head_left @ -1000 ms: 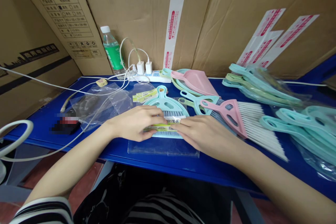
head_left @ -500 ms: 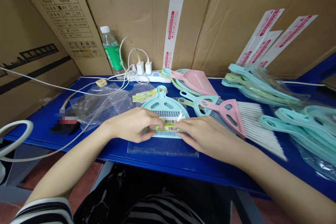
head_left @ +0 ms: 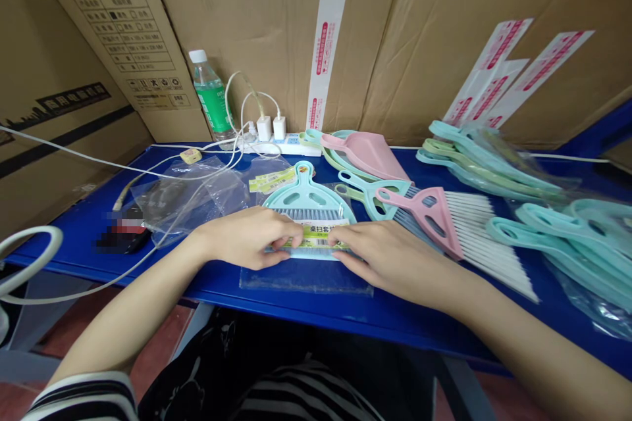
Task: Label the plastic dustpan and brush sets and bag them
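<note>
A light-blue dustpan and brush set (head_left: 316,196) lies flat in front of me, the brush with its grey bristles resting in the dustpan. Across the bristles runs a yellow-green and white label card (head_left: 322,230) with printed characters. My left hand (head_left: 257,235) pinches the card's left end with curled fingers. At its right end my right hand (head_left: 378,250) does the same, thumb low and fingertips on the card. Beneath the set, a clear plastic bag (head_left: 306,279) spreads toward the table's front edge.
Pink (head_left: 429,214), green and blue brushes and a pink dustpan (head_left: 370,151) lie to the right. Bagged sets (head_left: 494,158) are stacked farther right. Spare label cards (head_left: 271,179), loose plastic bags (head_left: 197,191), a bottle (head_left: 212,99), a power strip (head_left: 296,145) and cables are behind and left.
My left fingers have drawn slightly left along the label card, and my right fingertips have shifted a little. More of the card's printing shows between the hands. The set stays in place.
</note>
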Demonstrator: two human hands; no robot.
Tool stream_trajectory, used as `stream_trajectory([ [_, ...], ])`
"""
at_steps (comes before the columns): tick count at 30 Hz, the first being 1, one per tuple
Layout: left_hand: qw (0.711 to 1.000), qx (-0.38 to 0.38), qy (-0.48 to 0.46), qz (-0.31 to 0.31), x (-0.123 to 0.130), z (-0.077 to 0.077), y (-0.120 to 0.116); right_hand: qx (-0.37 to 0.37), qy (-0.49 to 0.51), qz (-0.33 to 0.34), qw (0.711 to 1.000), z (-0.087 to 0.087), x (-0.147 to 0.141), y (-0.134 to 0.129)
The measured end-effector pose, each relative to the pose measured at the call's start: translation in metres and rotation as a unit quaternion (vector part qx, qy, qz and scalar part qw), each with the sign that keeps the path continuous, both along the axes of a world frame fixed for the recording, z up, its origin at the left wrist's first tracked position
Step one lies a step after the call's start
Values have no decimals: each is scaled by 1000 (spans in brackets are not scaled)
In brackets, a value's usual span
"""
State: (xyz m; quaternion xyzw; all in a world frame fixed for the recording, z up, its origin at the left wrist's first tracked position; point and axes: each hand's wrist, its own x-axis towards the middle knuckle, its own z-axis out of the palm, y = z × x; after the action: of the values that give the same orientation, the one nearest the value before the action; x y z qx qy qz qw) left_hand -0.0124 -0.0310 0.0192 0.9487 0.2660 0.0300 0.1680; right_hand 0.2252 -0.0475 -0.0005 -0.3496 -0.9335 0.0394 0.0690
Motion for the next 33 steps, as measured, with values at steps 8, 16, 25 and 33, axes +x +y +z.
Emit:
stream_trajectory([
  [8, 1000, -4, 16, 14, -1, -1, -1, -7, -2, 1, 1000, 2, 0, 1],
  [16, 998, 8, 47, 37, -1, 0, -4, -8, -29, -4, 1000, 2, 1, -2],
  [25, 995, 18, 76, 59, 0, 2, -7, -38, -31, 2, 999, 3, 3, -2],
  [33, 995, 19, 80, 56, -1, 0, -7, -43, -37, 7, 998, 1, 3, -1],
])
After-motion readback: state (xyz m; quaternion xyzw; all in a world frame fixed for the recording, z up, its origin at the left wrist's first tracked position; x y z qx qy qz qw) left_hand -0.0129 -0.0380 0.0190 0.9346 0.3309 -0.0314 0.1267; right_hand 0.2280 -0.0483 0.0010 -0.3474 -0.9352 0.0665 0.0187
